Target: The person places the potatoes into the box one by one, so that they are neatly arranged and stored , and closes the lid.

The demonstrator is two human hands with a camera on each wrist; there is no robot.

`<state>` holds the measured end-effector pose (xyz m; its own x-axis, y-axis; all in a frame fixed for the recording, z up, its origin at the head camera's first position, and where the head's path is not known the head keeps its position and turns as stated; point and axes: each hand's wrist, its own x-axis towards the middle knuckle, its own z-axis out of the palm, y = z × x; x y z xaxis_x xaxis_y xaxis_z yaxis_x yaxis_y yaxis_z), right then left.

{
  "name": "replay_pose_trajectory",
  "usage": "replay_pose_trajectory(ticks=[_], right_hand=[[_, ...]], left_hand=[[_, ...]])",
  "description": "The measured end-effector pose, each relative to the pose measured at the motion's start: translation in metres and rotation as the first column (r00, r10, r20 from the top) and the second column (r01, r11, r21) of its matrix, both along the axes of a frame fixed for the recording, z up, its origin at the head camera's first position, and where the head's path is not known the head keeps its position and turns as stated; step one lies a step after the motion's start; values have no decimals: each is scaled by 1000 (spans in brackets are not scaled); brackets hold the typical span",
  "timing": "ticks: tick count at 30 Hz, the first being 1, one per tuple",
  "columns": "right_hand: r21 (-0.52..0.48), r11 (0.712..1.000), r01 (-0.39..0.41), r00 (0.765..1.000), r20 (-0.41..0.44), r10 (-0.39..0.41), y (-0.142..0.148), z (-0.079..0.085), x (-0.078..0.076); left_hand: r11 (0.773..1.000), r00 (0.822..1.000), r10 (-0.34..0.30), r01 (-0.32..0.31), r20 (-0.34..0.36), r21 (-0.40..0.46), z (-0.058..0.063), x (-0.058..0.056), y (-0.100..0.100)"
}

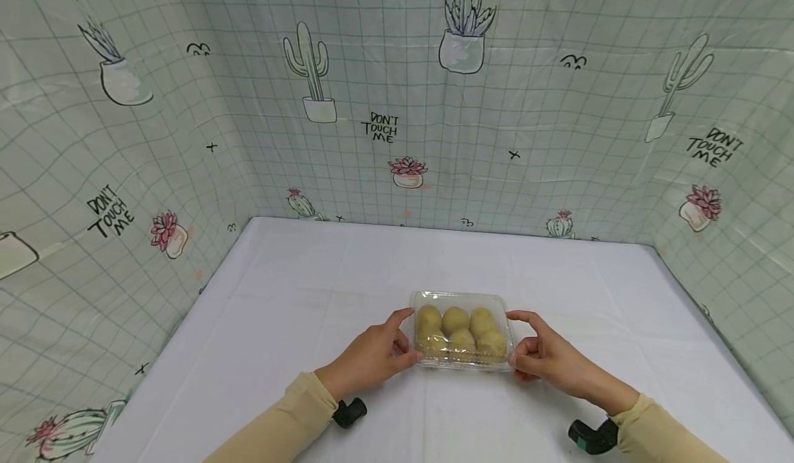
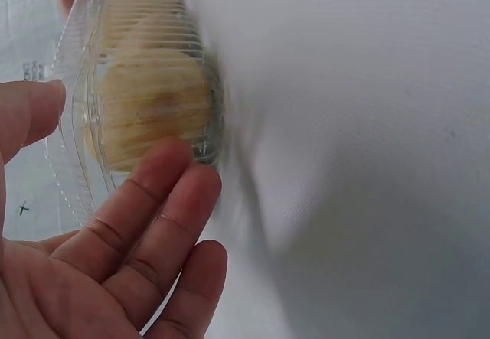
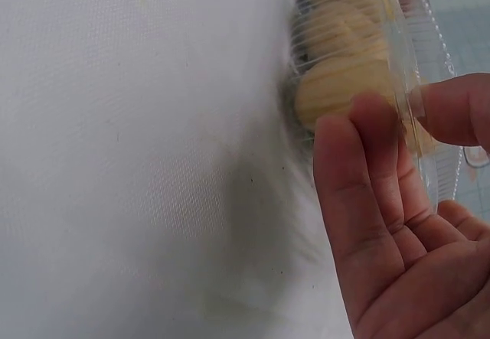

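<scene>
A clear plastic clamshell box [image 1: 462,365] lies on the white table with its lid down over several round, pale yellow food pieces [image 1: 456,322]. My left hand [image 1: 372,356] holds the left end, index finger at the far corner and thumb at the near one. In the left wrist view, its thumb [image 2: 34,113] is at the lid's edge, and other fingertips reach the ribbed side. At the opposite end, my right hand [image 1: 552,356] grips the box with its index finger stretched along the far corner. The right wrist view shows the thumb [image 3: 452,109] and fingers at the rim.
White cloth covers the table [image 1: 310,277]. A grid-patterned curtain [image 1: 372,70] with cactus drawings rises behind and along both sides. Black wrist devices [image 1: 350,413] show below the sleeves, one at each wrist.
</scene>
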<state>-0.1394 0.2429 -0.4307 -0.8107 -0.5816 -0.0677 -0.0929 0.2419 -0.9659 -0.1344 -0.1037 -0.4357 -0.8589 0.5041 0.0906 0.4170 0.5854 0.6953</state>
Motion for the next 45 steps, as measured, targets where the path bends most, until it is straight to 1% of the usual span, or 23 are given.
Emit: replay_pose_trajectory(ticks=[4,11,15,24,32,38,45], right_hand=[[16,1000,17,1000,5,-17,0,-1,0],[46,998,36,999,7,-36,0,-2,1],[41,998,40,999,16,-41,0,-2,1],[33,999,43,999,21,-43,0,-4,0],[31,998,46,999,14,-47,0,-4,0],[12,999,33,999,19,-34,0,-3,0],[7,1000,10,1000,11,-11,1,-4,-1]], left_hand=[[1000,999,10,-10,34,7,1,0,1],[998,995,20,-26,102,51,4,2,2],[997,991,31,-40,133,64,6,3,3],[991,982,34,-57,184,121,9,3,5],[988,978,38,-68,205,142,8,2,5],[985,975,38,-73,218,158,7,2,5],[985,979,35,-68,202,158,7,2,5]])
